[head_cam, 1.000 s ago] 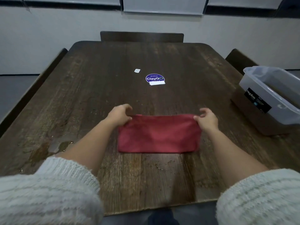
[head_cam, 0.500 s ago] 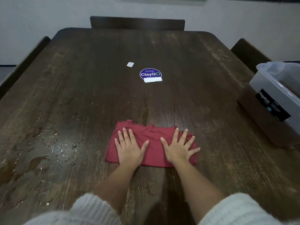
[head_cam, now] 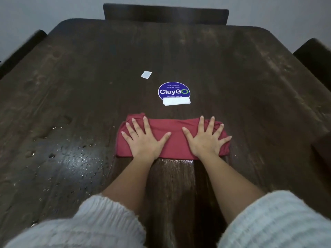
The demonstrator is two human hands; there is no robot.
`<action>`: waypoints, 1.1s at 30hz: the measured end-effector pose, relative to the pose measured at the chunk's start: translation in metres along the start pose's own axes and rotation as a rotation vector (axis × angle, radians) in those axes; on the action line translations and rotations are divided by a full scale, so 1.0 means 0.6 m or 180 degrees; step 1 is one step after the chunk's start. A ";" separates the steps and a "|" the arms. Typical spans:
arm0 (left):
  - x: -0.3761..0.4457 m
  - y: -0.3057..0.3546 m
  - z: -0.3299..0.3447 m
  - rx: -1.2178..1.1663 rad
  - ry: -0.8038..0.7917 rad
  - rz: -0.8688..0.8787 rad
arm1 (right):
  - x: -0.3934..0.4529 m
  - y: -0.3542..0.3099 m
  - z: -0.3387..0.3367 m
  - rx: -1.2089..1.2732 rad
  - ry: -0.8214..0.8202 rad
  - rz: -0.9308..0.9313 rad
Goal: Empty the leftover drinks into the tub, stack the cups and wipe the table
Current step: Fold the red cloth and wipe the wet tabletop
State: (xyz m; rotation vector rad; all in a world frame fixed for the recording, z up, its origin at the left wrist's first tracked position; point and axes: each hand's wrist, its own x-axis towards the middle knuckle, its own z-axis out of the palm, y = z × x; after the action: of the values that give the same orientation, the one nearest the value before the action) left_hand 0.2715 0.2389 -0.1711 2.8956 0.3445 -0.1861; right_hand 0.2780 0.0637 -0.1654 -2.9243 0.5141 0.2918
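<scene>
A folded red cloth (head_cam: 174, 138) lies on the dark wooden table (head_cam: 232, 77), just below the table's middle. My left hand (head_cam: 144, 138) presses flat on the cloth's left half with fingers spread. My right hand (head_cam: 206, 138) presses flat on its right half the same way. Behind the cloth, toward me, a wet wiped streak (head_cam: 172, 176) shines on the wood. Water drops and a puddle (head_cam: 71, 154) sit to the left of the cloth. No tub and no cups are in view.
A round blue ClayGo sticker (head_cam: 173, 91) with a white label (head_cam: 176, 101) sits just beyond the cloth, and a small white tag (head_cam: 146, 74) lies farther left. Dark chairs stand at the far end (head_cam: 165, 13), at the left (head_cam: 21, 49) and at the right (head_cam: 315, 56).
Both hands went from pinching the cloth's far corners to pressing flat on it, and pushed it away from me toward the sticker. The view tilted down, and the grey tub left the frame.
</scene>
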 end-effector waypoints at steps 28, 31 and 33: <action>0.085 -0.157 -0.036 0.0048 0.0042 -0.0055 | 0.042 -0.182 0.030 -0.0049 0.0140 -0.0346; 0.099 -0.200 -0.044 0.0036 0.0098 -0.0171 | 0.044 -0.232 0.035 -0.0097 0.0165 -0.0741; 0.101 -0.224 -0.046 0.0028 0.0124 -0.0262 | 0.044 -0.265 0.037 -0.0166 0.0111 -0.1072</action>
State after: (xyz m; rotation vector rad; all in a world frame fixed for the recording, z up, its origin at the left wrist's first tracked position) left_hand 0.2997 0.3859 -0.1803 2.8990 0.4713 -0.1453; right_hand 0.3544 0.2072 -0.1732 -3.0022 0.0133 0.2119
